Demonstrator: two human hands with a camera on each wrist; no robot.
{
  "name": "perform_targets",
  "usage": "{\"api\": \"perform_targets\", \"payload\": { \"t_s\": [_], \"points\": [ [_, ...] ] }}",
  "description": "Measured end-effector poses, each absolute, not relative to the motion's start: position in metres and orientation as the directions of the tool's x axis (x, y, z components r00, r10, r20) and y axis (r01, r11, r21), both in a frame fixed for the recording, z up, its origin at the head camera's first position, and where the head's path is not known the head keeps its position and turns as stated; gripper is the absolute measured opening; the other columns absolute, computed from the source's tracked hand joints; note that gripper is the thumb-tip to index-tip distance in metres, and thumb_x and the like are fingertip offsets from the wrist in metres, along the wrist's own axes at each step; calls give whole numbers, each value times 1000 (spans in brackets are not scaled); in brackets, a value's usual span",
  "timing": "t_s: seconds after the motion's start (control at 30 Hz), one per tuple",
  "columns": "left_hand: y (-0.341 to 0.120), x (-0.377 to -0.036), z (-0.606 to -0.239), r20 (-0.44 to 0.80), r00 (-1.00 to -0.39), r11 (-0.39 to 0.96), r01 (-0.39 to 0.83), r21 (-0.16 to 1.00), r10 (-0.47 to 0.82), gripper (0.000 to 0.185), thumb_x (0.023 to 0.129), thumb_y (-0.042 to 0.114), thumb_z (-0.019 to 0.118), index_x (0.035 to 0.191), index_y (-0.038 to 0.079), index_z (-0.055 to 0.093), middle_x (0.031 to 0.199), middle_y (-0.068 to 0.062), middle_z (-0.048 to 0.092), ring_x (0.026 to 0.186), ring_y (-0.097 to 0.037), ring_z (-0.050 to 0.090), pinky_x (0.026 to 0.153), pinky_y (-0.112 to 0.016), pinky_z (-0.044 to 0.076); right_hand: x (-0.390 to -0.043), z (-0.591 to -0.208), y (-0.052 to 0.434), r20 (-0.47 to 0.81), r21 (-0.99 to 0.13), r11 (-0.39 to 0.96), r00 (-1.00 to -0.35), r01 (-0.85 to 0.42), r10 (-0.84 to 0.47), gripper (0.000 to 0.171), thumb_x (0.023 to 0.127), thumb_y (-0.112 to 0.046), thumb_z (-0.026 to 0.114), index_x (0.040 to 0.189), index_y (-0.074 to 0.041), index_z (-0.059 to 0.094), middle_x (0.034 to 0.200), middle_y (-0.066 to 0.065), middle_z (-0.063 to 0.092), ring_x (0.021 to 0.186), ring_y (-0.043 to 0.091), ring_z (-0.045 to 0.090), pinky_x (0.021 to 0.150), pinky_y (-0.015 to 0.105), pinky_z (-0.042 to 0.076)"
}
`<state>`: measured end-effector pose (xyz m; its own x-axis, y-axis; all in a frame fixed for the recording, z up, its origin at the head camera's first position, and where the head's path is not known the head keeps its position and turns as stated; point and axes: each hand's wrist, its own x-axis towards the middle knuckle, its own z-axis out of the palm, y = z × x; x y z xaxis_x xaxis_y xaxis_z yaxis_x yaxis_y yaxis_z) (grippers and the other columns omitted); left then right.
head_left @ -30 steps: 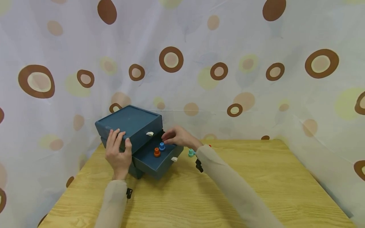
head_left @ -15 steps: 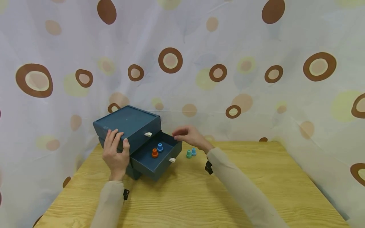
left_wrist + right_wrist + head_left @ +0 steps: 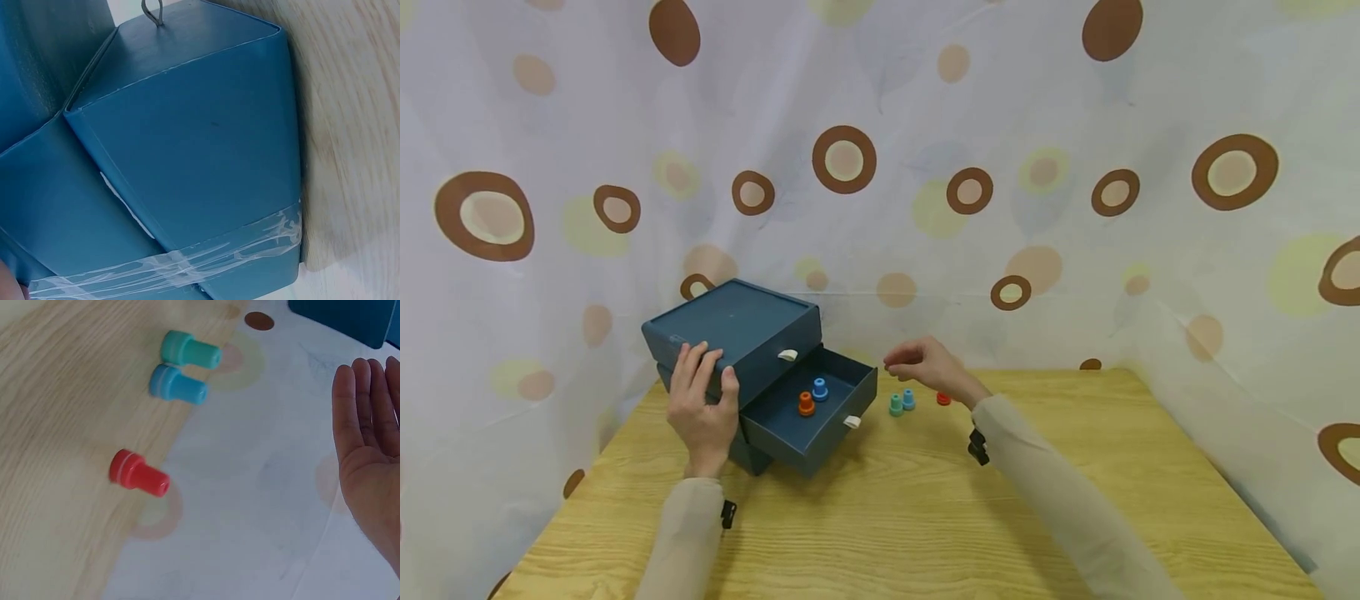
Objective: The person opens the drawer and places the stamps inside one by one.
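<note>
A dark blue drawer box [image 3: 737, 325] stands at the left of the table. My left hand [image 3: 703, 408] rests against its near corner, fingers along the side and top edge, thumb at the front. The middle drawer [image 3: 850, 446] is pulled out. In it stand an orange toy stamp [image 3: 806, 405] and a blue toy stamp [image 3: 820, 390]. My right hand [image 3: 934, 367] hovers to the right of the drawer, fingers loosely extended and holding nothing. Below it on the table stand a green stamp [image 3: 189, 350], a light blue stamp [image 3: 178, 385] and a red stamp [image 3: 139, 472].
The wooden table [image 3: 880, 533] reaches back to a patterned curtain [image 3: 880, 250]. White pull tabs, such as this tab [image 3: 852, 422], stick out from the drawer fronts. Clear tape [image 3: 181, 262] wraps the box's side.
My right hand has moved from over the drawer out to the right, and the red stamp shows again behind its wrist. The left hand stays on the box.
</note>
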<state>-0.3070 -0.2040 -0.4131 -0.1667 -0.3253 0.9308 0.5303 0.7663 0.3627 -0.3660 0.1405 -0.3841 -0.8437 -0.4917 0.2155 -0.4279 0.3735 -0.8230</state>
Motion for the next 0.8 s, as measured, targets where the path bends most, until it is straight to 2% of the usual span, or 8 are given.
{"api": "perform_targets", "payload": {
  "t_s": [0.23,0.47,0.63,0.8],
  "points": [
    [-203,-306,-413,934,-162,770,532,353,-317,39,91,36,56,107,7,75,121,-13,69,126,-35,57,110,-49,42,-366,-394,164,171,-837,390,-860,-384,-481,25,95,-14,62,116,-2,68,112,16,70,95,19,70,88,48,57],
    [-203,-306,-413,932,-162,767,531,360,-325,39,90,37,57,107,7,75,121,-13,69,127,-34,57,110,-48,42,-369,-402,186,152,-842,412,-885,-349,-440,27,95,-16,63,118,-3,68,114,15,70,95,20,69,88,50,56],
    [-204,-307,-414,931,-164,767,529,363,-327,39,91,36,56,107,7,75,121,-13,69,127,-33,57,111,-48,41,-373,-410,201,119,-857,417,-902,-304,-414,30,95,-16,62,121,-3,66,121,19,67,107,34,65,92,55,52],
    [-203,-307,-415,930,-167,770,524,364,-326,39,91,38,56,107,7,75,122,-12,69,127,-32,57,111,-46,41,-377,-420,211,109,-871,404,-913,-278,-393,33,95,-14,63,125,0,64,123,23,65,112,42,61,91,53,54]
  ]
}}
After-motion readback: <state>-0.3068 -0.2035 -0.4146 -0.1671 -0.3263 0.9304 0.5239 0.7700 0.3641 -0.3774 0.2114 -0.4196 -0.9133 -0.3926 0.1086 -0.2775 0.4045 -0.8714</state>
